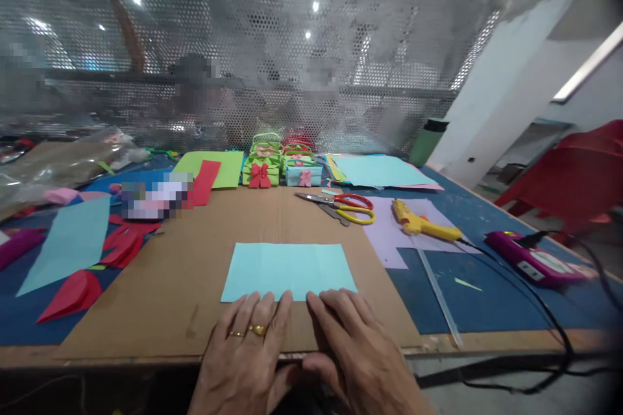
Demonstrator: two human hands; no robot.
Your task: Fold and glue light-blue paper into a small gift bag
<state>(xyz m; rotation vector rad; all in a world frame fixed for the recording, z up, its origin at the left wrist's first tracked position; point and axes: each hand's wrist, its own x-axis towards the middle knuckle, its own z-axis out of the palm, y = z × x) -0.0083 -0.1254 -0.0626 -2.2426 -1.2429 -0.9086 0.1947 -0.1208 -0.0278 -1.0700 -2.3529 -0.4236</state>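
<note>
A light blue sheet of paper (288, 269) lies flat on a brown cardboard sheet (175, 285) in front of me. My left hand (246, 353), with two gold rings, lies flat with fingers stretched out, its fingertips on the sheet's near edge. Beside it, my right hand (357, 350) also lies flat and open, fingertips touching the same near edge. Neither hand grips anything.
Scissors with red and yellow handles (346, 206), a yellow glue gun (423, 224) with a black cord, and a purple device (533, 259) lie to the right. Small paper gift boxes (282, 165) stand at the back. Red paper shapes (92, 272) and coloured sheets lie left.
</note>
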